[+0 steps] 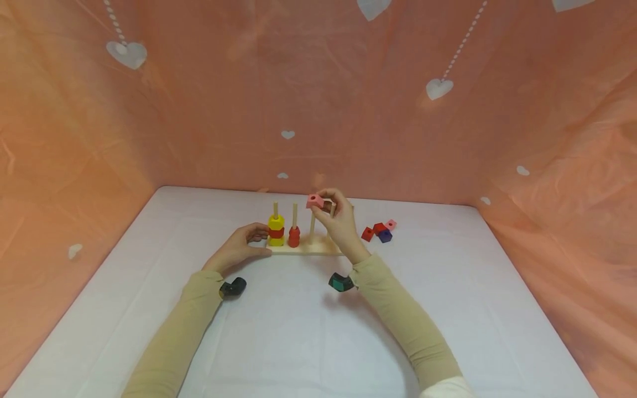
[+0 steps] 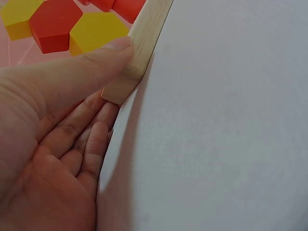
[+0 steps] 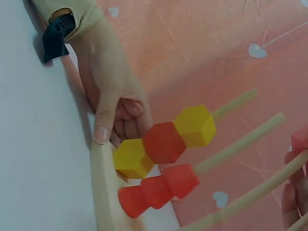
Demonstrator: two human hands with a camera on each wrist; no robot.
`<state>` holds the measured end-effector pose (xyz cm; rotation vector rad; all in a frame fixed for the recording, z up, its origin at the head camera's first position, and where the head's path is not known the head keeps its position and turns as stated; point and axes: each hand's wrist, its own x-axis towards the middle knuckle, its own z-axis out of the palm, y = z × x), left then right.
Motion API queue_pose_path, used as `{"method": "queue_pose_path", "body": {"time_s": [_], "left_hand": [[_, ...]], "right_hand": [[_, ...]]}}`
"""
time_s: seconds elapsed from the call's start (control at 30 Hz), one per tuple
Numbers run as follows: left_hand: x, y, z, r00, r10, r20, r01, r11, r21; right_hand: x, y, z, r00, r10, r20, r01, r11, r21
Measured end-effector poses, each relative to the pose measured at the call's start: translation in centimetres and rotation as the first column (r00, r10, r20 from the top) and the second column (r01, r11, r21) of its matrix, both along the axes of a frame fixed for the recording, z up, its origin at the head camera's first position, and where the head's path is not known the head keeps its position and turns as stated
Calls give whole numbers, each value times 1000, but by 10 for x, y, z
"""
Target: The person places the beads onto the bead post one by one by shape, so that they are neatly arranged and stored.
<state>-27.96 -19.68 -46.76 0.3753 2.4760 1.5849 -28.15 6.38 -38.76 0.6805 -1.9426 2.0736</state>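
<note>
A wooden base (image 1: 308, 250) with upright pegs stands near the back of the table. The left hand (image 1: 236, 249) grips its left end, thumb on the front edge (image 2: 144, 43) and fingers around the end. The leftmost peg carries yellow, red and yellow hexagonal blocks (image 3: 164, 143); the peg beside it carries several red blocks (image 3: 159, 186). The right hand (image 1: 340, 221) pinches a pink block (image 1: 314, 200) between thumb and fingers, near the top of the bare third peg (image 1: 312, 229). Another peg (image 1: 333, 210) is partly hidden behind that hand.
To the right of the base lie loose blocks: a red one (image 1: 367, 234), another red one (image 1: 380, 228), a dark blue one (image 1: 385, 236) and a pink one (image 1: 391, 224). An orange cloth (image 1: 318, 99) with hearts hangs behind and beside the white table (image 1: 278, 331).
</note>
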Motion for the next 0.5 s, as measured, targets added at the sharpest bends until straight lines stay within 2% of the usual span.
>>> {"method": "queue_pose_path", "body": {"time_s": [0.23,0.5], "left_hand": [[0,0,-1,1000,1,12,-1,1000,5],[1,1,-1,1000,5,17,-5,1000,15]], "right_hand": [[-2,-1,-19,997,-60,54,58,998,39],[-1,4,-39,990,-59,126,42,989,141]]}}
